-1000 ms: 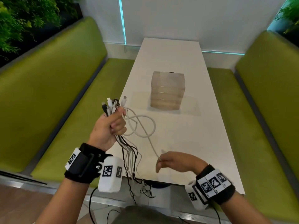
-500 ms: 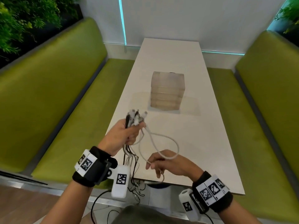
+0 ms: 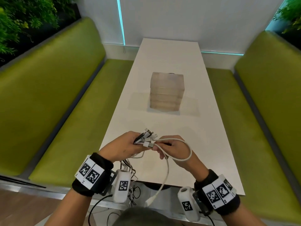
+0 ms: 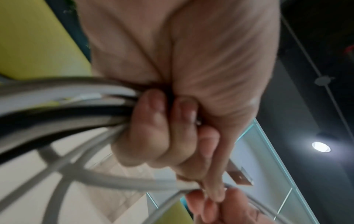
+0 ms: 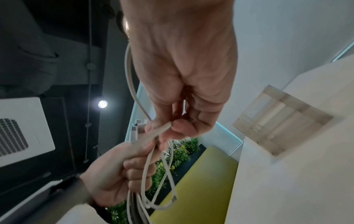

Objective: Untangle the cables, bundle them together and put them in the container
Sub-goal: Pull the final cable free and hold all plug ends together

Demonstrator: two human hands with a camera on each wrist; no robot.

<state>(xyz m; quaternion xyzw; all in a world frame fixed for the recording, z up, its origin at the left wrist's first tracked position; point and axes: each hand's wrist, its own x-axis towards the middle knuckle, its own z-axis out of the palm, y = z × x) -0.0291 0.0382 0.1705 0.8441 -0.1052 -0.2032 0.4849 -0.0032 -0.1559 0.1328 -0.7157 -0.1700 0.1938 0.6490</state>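
My left hand [image 3: 128, 146] grips a bundle of white and black cables [image 3: 147, 137] near their plug ends, above the table's near edge. The loose lengths hang down past the edge [image 3: 130, 173]. My right hand [image 3: 172, 148] meets the left and pinches a thick white cable [image 3: 184, 158] that loops over its wrist, its free plug [image 3: 149, 202] dangling below. The left wrist view shows fingers [image 4: 153, 128] curled round the cables [image 4: 67, 109]. The right wrist view shows fingers [image 5: 178, 125] pinching the white cable [image 5: 159, 131]. A translucent lidded container [image 3: 167, 92] stands mid-table, beyond both hands.
The narrow white table [image 3: 203, 136] runs away from me between two green benches [image 3: 53, 101] [image 3: 263, 101]. Plants [image 3: 24, 18] sit behind the left bench. Thin black cables [image 3: 101, 203] trail on the floor near my body.
My left hand has come down and right with the bundle. My right hand has risen from the table edge to meet it, carrying the white cable's loop up.
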